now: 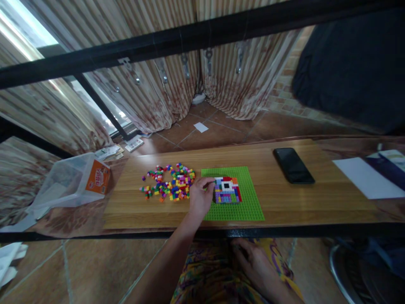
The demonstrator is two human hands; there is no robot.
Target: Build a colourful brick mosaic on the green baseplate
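My left hand (pixel 201 195) is at the left side of a flat, multicoloured brick build (pixel 228 197). Its thumb and fingers are pinched together at the upper left corner of the build; whatever they hold is too small to make out. The build has a white block with a black centre, with red, orange, purple and blue bricks around it. Under it lies a green studded baseplate (pixel 252 202). Below the table edge, my right hand (pixel 251 258) rests on my lap, loosely curled, with a gap between thumb and fingers and nothing visible in it.
Many loose coloured bricks (pixel 179 182) are spread left of the baseplate on the wooden board (pixel 136 215). A black phone (pixel 293 165) lies to the right, with white paper (pixel 368 177) beyond. A clear plastic bin (pixel 68 181) stands at far left. A dark bar (pixel 177 40) crosses above.
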